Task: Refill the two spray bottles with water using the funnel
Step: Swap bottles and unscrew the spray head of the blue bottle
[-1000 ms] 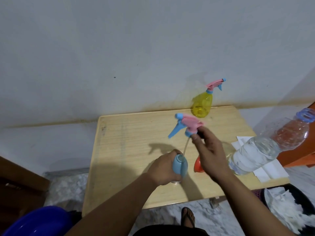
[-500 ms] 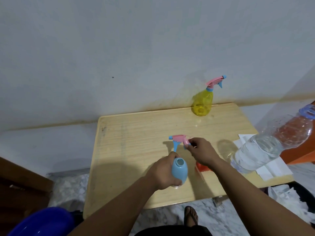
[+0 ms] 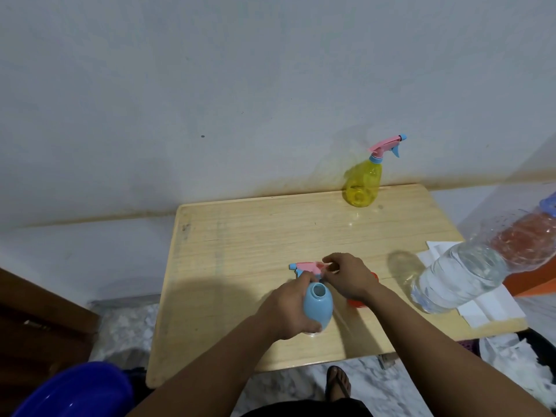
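Observation:
My left hand (image 3: 288,310) grips a light blue spray bottle (image 3: 317,305) standing on the wooden table (image 3: 240,236), its neck open and uncapped. My right hand (image 3: 349,276) holds the pink and blue spray head (image 3: 307,267) low over the table just behind that bottle. An orange funnel (image 3: 359,301) lies mostly hidden under my right wrist. A yellow spray bottle (image 3: 362,186) with its pink head on stands at the table's far edge by the wall. A large clear water bottle (image 3: 469,275) stands at the right.
White paper sheets (image 3: 481,302) lie under the water bottle at the table's right edge. A blue tub (image 3: 75,392) sits on the floor at lower left, a dark wooden piece (image 3: 36,320) beside it. My foot in a sandal (image 3: 338,383) shows below the table.
My right hand pulled the spray head with its tube up out of the blue bottle, then lowered it to the table behind the bottle. My left hand kept hold of the bottle.

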